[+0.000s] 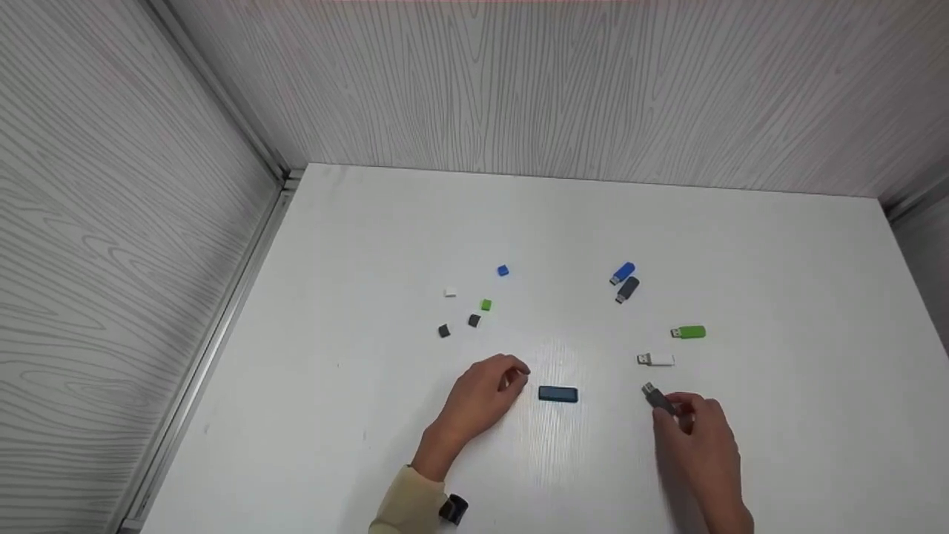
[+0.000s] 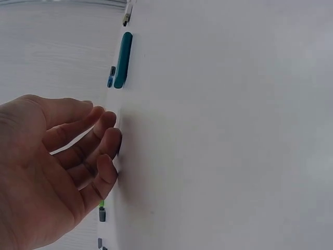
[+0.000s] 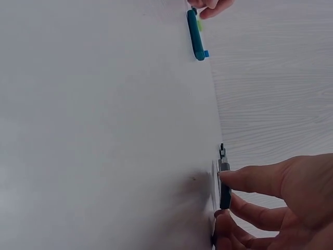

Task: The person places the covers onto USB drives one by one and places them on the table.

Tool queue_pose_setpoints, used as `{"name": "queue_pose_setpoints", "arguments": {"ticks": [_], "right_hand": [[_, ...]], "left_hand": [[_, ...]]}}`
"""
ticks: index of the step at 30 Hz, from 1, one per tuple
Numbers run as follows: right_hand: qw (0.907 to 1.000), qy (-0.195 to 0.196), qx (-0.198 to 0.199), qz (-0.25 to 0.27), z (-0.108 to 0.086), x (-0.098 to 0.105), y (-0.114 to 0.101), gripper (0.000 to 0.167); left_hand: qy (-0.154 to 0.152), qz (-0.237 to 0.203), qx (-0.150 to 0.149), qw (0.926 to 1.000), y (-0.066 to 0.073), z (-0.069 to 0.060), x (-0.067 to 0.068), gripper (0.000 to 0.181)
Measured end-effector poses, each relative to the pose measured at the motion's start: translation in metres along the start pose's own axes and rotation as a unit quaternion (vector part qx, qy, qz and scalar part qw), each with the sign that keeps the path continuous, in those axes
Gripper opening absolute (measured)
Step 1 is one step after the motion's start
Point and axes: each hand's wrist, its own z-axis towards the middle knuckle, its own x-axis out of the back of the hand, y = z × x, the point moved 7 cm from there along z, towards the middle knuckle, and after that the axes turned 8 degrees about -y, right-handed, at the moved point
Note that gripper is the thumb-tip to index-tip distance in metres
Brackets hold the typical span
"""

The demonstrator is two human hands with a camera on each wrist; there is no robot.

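My right hand [image 1: 700, 434] pinches a dark grey USB stick [image 1: 657, 398] between thumb and fingers, its metal plug pointing away to the upper left. In the right wrist view the same stick [image 3: 225, 187] sits between thumb and fingertips, close to the tabletop. My left hand [image 1: 483, 389] rests on the table with loosely bent fingers and nothing in them. Just right of it lies a dark teal oblong piece [image 1: 557, 394], also seen in the left wrist view as a teal bar [image 2: 123, 60]. A white USB stick [image 1: 657, 360] lies beyond my right hand.
A green USB stick [image 1: 689, 332], a blue one [image 1: 623, 273] and another dark one [image 1: 627, 289] lie at the right. Several small caps are scattered left: blue [image 1: 503, 271], white [image 1: 450, 293], green [image 1: 486, 305], black [image 1: 474, 320]. Wood-grain panels [image 1: 474, 89] border the white table [image 1: 334, 259].
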Motion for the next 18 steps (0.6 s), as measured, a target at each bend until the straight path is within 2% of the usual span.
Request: {"name": "queue_pose_setpoints", "arguments": {"ticks": [10, 18], "right_hand": [[0.9993, -0.021, 0.011, 0.030, -0.002, -0.003, -0.003, 0.044], [0.9983, -0.039, 0.029, 0.033, -0.005, -0.003, -0.005, 0.043]], "left_hand": [[0.012, 0.011, 0.019, 0.9997, -0.011, 0.002, 0.020, 0.018], [0.055, 0.034, 0.040, 0.9971, -0.021, 0.006, 0.042, 0.015]]}}
